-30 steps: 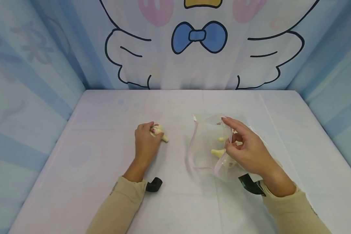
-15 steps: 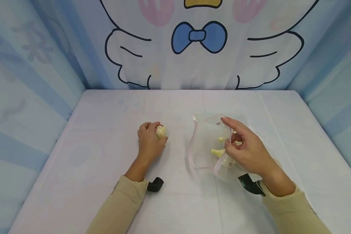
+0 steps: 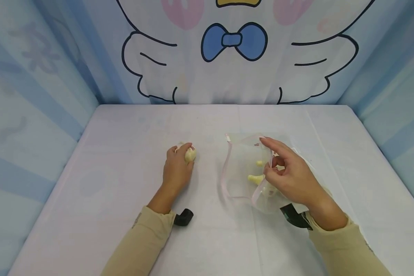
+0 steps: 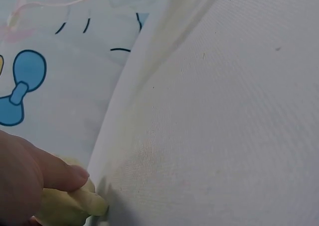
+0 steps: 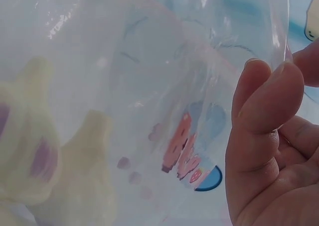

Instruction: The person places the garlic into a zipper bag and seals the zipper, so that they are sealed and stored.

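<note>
At the left-centre of the table, my left hand (image 3: 176,170) grips a pale yellow garlic bulb (image 3: 191,155), fingers over its far side and thumb at its near side. In the left wrist view the garlic's stubby stem (image 4: 94,204) sticks out below a fingertip. To the right, my right hand (image 3: 293,178) pinches the pink-edged mouth of a clear plastic bag (image 3: 239,161) between thumb and finger, so the mouth gapes toward the left. Inside lie more garlic bulbs (image 5: 30,151) with purple patches, partly hidden by my right hand in the head view.
A white cloth covers the table (image 3: 124,230). Behind it hangs a curtain (image 3: 234,76) printed with a cartoon figure and blue bow, and more curtains (image 3: 27,115) flank both sides. Black wrist cameras (image 3: 184,217) are strapped near each cuff.
My left hand has shifted slightly right and turned the garlic bulb, so its stem no longer shows in the head view. The right hand and bag have stayed in place.
</note>
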Demonstrator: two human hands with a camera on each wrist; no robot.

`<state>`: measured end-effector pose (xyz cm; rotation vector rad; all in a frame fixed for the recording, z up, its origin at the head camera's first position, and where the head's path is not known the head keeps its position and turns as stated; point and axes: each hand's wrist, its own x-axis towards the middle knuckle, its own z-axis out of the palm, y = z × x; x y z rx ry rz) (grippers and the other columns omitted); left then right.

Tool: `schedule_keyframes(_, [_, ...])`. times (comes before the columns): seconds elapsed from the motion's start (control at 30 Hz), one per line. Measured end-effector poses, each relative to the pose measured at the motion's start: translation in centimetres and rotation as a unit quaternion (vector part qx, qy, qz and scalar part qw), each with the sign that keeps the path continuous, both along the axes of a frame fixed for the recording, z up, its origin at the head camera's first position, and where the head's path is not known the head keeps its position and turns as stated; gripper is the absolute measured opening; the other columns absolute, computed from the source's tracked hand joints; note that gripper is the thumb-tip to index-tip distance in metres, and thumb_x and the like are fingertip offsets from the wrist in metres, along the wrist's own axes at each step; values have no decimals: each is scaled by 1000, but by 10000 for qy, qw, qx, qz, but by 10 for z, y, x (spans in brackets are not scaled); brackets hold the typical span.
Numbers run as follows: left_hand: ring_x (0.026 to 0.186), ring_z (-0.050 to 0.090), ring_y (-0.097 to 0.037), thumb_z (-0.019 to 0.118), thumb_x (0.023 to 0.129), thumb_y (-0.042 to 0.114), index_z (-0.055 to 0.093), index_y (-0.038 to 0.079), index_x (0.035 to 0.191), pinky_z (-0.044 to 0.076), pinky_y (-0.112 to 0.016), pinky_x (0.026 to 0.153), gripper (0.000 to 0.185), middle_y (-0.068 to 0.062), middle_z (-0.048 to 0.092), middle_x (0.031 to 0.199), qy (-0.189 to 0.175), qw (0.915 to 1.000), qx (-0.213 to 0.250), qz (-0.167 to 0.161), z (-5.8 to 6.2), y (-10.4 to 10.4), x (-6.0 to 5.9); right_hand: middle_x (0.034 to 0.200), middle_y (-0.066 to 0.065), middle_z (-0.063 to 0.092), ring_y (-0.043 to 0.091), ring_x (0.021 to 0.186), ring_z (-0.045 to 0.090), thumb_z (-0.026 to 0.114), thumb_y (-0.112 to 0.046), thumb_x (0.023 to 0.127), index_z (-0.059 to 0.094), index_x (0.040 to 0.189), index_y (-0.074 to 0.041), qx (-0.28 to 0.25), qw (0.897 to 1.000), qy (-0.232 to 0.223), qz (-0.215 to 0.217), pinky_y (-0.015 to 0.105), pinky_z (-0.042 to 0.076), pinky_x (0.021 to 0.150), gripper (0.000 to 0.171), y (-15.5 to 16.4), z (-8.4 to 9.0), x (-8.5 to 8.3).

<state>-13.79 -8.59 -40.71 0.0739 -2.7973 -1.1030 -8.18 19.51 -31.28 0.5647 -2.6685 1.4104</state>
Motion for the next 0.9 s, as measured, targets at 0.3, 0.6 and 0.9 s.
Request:
schedule_keyframes(0.3, [116,57,-42,75,87,4,44,0,142,48,-54,93,64,-27,55,128,-364,9990,151,212,4,0,-2,146,10,48,15,81,53,60,5,90,44,150,-6,35,10000,-13,2,20,51,61,64,0,0,-1])
schedule_keyframes(0.6, [110,62,-40,74,89,8,47,5,144,50,-52,89,62,-22,66,122,-349,9991,250,16,2,-4,-2,146,10,48,15,81,54,61,5,90,44,151,-6,92,9999,-28,-33,20,51,61,64,-1,1,0])
schedule_keyframes(0.9, [104,68,-34,75,90,9,52,4,135,53,-50,85,51,-21,69,117,327,9988,359,-114,0,-6,0,145,10,48,15,80,53,61,5,90,44,151,-6,91,10000,5,-38,20,51,59,64,-1,1,0])
